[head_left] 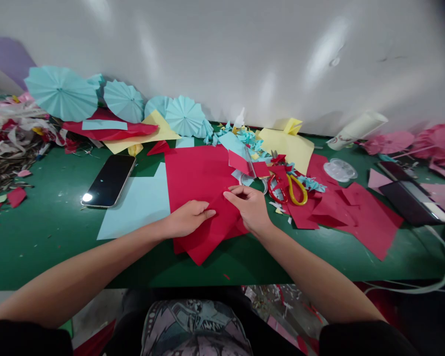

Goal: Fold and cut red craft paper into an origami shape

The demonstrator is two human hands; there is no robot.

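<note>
In the head view, a piece of red paper (207, 236) is held between both hands, its lower corner pointing toward the table's front edge. My left hand (190, 217) grips its left side, thumb on top. The fingertips of my right hand (250, 203) pinch its upper right edge. Beneath it lies a larger red sheet (196, 168), which partly covers light blue paper (137, 202). Right of my right hand lie scissors (297, 190) with red and yellow handles, amid red scraps. A clear tape roll (261, 184) sits beside them, partly hidden.
A phone (109, 181) lies to the left. Light blue pleated paper rosettes (185, 115) lean along the wall. Red paper pieces (367, 217), a white tube (358, 129) and a dark device (417, 200) with a cable are to the right. Scrap (11, 133) is heaped far left.
</note>
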